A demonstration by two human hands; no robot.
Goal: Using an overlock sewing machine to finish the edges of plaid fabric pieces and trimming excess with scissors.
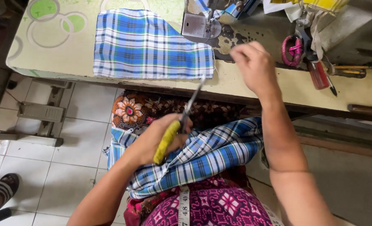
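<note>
While my left hand is clenched around the yellow-handled scissors, their blades point up toward the sewing machine's presser foot; my right hand is raised just right of that foot with fingertips pinched together, though I cannot tell whether a thread runs between them; one flat piece of blue plaid cloth lies on the counter, its right end reaching under the foot, so I judge the stitching on it done or paused and the trimming in hand; below the foot, on my lap, a second bundle of the same plaid fabric sits bunched and seemingly unsewn, which suggests work remains; right of the foot lie pink-handled scissors and a red-handled screwdriver.
</note>
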